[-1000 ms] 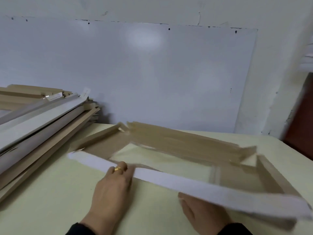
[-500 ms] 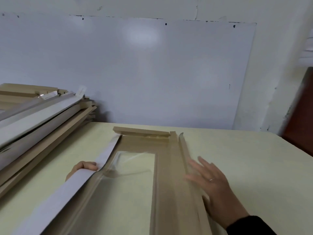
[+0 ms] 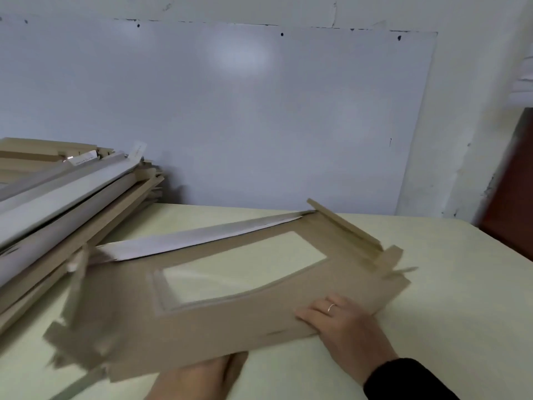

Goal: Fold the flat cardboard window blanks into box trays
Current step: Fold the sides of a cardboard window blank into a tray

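A brown cardboard window blank [image 3: 219, 321] with a clear rectangular window lies slanted across the pale table [image 3: 432, 313]. Its far long flap, white on the visible side, stands partly raised, and the right end flap is folded up. My right hand [image 3: 343, 324] presses flat on the blank's near right edge with straight fingers. My left hand [image 3: 199, 379] is under the blank's near edge at the bottom of the view; its fingers are hidden by the cardboard. The blank's left end is blurred.
A tall slanting stack of cardboard pieces [image 3: 57, 203] fills the left side of the table, close to the blank's left end. A white board [image 3: 259, 111] leans on the wall behind. A dark red surface [image 3: 513, 183] stands at the right.
The blank has swung round from lengthwise to slanted crosswise. My right hand moved to its near right edge. My left hand left the white flap and went under the near edge.
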The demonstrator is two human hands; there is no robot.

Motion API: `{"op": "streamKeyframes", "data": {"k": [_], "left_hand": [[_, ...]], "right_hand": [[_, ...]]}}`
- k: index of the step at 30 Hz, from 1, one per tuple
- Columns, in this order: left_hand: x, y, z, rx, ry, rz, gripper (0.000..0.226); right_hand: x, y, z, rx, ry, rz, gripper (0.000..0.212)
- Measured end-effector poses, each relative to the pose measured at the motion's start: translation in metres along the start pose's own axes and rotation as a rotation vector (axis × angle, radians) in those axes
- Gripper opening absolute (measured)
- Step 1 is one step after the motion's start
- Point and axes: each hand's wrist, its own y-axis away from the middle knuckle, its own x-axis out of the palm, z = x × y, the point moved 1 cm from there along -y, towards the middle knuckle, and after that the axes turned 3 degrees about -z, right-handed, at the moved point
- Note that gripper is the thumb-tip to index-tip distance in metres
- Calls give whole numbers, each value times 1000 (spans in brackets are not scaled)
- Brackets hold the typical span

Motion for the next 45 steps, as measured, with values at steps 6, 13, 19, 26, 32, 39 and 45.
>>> {"op": "streamKeyframes", "data": {"k": [6, 13, 19, 26, 32, 39, 45], "left_hand": [[-15, 15, -14, 158, -153, -449, 36], [-11, 11, 10, -153, -247, -268, 50], [-2, 21, 60, -335, -284, -101, 95], [-16, 42, 93, -405, -204, -64, 128], [-24, 51, 106, -270, 183, -276, 94], [-28, 58, 121, -220, 226, -516, 9], [-28, 54, 119, -365, -131, -603, 25]], "right_hand": [[18, -17, 29, -34, 38, 104, 20], [27, -22, 49, 28, 39, 275, 40], [18, -2, 8, 237, -66, 476, 54], [6, 32, -48, 456, -20, 609, 61], [-10, 53, -57, 523, -14, 547, 60], [-45, 63, -60, 790, -138, 302, 8], [-39, 57, -58, 877, -168, 103, 37]]}}
